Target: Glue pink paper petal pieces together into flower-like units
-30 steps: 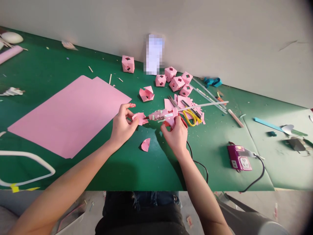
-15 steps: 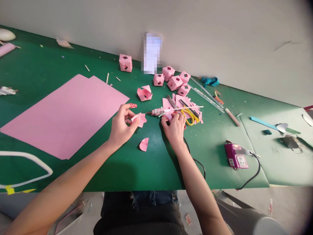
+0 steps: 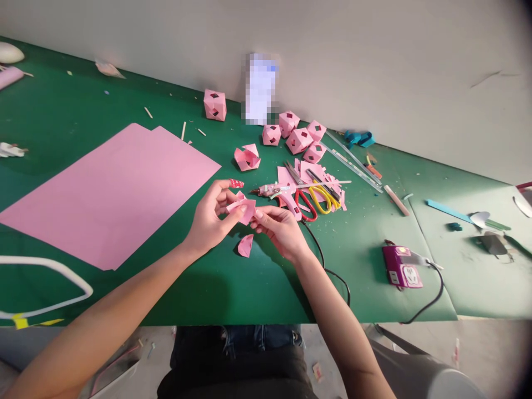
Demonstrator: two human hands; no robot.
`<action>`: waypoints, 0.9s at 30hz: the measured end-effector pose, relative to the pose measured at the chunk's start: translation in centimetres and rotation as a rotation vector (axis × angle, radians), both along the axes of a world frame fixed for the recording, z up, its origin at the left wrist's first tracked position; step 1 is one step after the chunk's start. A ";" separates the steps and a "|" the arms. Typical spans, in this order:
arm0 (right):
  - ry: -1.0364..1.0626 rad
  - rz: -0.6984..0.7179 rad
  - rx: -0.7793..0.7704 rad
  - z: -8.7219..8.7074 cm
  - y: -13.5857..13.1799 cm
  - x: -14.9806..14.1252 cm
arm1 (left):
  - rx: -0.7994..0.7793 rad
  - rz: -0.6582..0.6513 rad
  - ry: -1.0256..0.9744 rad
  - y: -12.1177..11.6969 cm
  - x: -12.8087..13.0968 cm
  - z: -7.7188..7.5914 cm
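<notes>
Between my two hands is a small folded pink paper piece [image 3: 246,210], held above the green table. My left hand [image 3: 214,219] pinches it between thumb and fingers, and red-and-white wrapping covers one fingertip. The fingers of my right hand [image 3: 279,228] are closed on the paper's right edge. Just beyond them a pink hot glue gun [image 3: 285,195] lies on its side, a glue stick poking out of its back. Nearer to me rests another folded pink paper piece [image 3: 245,245]. A part-built pink paper shape [image 3: 247,159] sits behind my hands.
Several finished pink paper shapes [image 3: 299,141] stand near the wall by a propped phone [image 3: 261,88]. Red-handled scissors [image 3: 306,206] and yellow-handled scissors [image 3: 326,198] lie on paper scraps. Large pink sheets [image 3: 112,194] spread at left; a purple power socket [image 3: 402,267] sits at right.
My right hand has let go of the glue gun, which now lies on the table. It has moved left and taken hold of the paper piece in my left hand.
</notes>
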State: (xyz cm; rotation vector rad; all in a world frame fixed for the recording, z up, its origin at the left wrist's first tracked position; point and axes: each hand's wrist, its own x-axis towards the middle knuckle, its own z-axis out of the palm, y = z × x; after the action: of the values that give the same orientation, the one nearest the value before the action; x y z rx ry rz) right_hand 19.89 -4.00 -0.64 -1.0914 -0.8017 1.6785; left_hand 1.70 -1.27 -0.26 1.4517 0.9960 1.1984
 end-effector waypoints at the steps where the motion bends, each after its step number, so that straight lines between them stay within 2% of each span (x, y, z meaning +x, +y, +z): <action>1: 0.016 -0.001 -0.016 0.0 0.0 0.0 | 0.003 -0.002 0.000 0.0 0.0 0.0; 5: 0.015 0.005 -0.036 -0.1 0.1 0.3 | -0.002 -0.017 0.001 0.0 0.0 -0.2; 11: -0.161 -0.030 0.101 0.2 -0.1 0.0 | 0.032 -0.015 0.073 0.0 -0.1 -0.2; 15: -0.294 -0.048 0.174 0.2 -0.4 -0.6 | 0.109 0.010 0.135 0.0 0.0 -0.4; 20: -0.329 -0.040 0.186 -0.3 -0.6 -0.9 | 0.186 0.000 0.187 -0.3 0.1 -0.5; 27: -0.367 -0.032 0.198 0.2 -0.5 -0.9 | 0.119 -0.046 0.182 -0.3 0.2 -0.3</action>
State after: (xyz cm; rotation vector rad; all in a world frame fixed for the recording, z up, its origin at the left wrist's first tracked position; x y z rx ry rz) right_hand 19.03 -4.49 -0.49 -1.2807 -1.1501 1.3548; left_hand 1.87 -1.62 -0.60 1.6933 1.0215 1.1232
